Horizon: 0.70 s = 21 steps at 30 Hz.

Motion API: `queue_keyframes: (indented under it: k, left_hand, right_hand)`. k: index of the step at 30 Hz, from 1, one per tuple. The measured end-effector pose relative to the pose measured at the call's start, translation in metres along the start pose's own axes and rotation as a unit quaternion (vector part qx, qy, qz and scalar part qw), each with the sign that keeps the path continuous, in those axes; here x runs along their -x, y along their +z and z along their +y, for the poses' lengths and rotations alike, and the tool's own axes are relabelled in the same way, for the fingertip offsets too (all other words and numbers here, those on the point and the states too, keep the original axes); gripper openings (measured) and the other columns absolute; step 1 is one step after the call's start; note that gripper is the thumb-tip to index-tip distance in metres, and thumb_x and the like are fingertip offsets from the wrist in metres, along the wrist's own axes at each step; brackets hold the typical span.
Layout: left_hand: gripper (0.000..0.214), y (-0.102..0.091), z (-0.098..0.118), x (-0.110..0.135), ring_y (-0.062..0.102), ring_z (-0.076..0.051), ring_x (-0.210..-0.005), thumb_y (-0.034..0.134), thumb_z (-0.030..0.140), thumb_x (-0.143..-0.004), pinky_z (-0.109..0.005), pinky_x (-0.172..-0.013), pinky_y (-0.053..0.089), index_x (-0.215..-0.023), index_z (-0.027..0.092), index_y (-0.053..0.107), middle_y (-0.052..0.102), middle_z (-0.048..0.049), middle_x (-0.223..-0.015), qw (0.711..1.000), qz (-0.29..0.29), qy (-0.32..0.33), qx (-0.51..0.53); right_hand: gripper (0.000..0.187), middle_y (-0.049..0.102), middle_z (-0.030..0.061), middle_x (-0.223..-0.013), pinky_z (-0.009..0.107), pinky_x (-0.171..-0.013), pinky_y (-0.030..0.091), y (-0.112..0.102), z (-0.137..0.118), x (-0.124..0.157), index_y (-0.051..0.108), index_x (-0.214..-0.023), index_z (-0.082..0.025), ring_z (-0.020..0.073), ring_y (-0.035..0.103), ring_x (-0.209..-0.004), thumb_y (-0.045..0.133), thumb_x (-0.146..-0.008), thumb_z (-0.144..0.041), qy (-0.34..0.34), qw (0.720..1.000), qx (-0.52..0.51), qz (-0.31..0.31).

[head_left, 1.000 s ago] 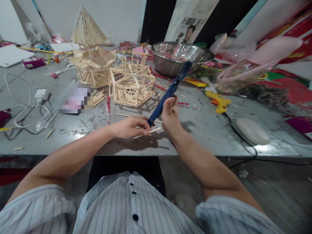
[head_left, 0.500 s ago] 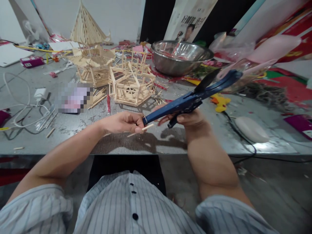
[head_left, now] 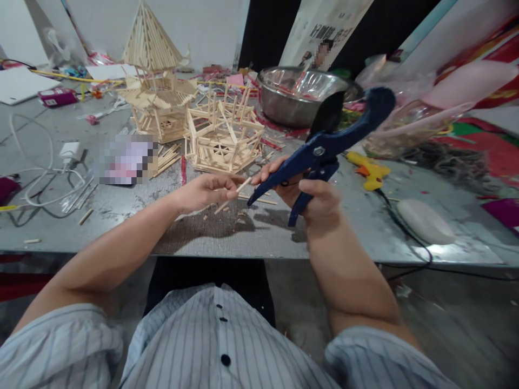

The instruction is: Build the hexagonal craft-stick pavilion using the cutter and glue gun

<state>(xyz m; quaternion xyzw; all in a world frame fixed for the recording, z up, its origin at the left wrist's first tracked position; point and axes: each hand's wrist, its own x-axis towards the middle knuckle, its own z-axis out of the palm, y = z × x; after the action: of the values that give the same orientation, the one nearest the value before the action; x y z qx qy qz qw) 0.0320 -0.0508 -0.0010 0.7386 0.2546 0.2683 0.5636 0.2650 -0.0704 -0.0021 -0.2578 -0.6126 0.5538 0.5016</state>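
Observation:
My right hand (head_left: 308, 192) grips the handles of a blue cutter (head_left: 324, 148), its black blade and curved jaw raised open toward the upper right. My left hand (head_left: 208, 192) pinches a short wooden stick (head_left: 233, 194) just left of the cutter's lower handle tip. Both hands hover over the grey metal table (head_left: 121, 227), near its front edge. Beyond them stand a hexagonal stick frame (head_left: 223, 138) and a stick pagoda model (head_left: 156, 89).
A steel bowl (head_left: 295, 102) sits at the back, a yellow glue gun (head_left: 367, 170) with its cord lies right of the cutter, and a white oval object (head_left: 425, 221) rests near the front right. White charger and cables (head_left: 60, 167) lie left. Loose sticks scatter the table.
My right hand has regripped the cutter and swung it from a flat pose to jaws-up with the handles spread. My left hand let go of the handle tip and keeps the stick.

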Motion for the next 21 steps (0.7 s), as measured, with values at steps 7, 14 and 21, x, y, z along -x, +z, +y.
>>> queue_keyframes:
  k: [7, 14, 21]
  left_hand:
    - [0.029, -0.017, -0.005, 0.003, 0.054, -0.01, -0.065, 0.069, 0.042, -0.08, -0.024, -0.069, 0.044, -0.074, 0.015, 0.062, 0.063, -0.0012, -0.069, 0.982, 0.17, 0.025, -0.079]
    - [0.027, -0.021, -0.002, 0.003, 0.057, -0.01, -0.065, 0.067, 0.039, -0.083, -0.023, -0.068, 0.045, -0.072, 0.015, 0.064, 0.064, -0.0017, -0.069, 0.961, 0.213, 0.067, -0.165]
    - [0.027, -0.017, -0.002, 0.004, 0.058, -0.009, -0.064, 0.065, 0.036, -0.086, -0.019, -0.065, 0.047, -0.07, 0.014, 0.062, 0.064, -0.0016, -0.069, 0.955, 0.221, 0.069, -0.188]
  right_hand:
    - [0.024, 0.062, 0.0039, -0.08, 0.046, -0.078, 0.05, -0.018, 0.018, -0.008, 0.055, -0.089, -0.026, 0.0235, 0.059, -0.075, 0.065, -0.071, -0.04, -0.028, 0.895, 0.407, 0.179]
    - [0.048, 0.066, 0.0147, -0.105, 0.051, -0.086, 0.049, -0.017, 0.033, -0.014, 0.058, -0.112, -0.02, 0.0341, 0.061, -0.098, 0.064, -0.065, -0.031, -0.035, 0.814, 0.574, 0.083]
    - [0.051, 0.066, 0.0135, -0.104, 0.047, -0.08, 0.05, -0.01, 0.034, -0.014, 0.055, -0.117, -0.018, 0.0317, 0.063, -0.093, 0.058, -0.067, -0.029, -0.044, 0.812, 0.578, 0.064]
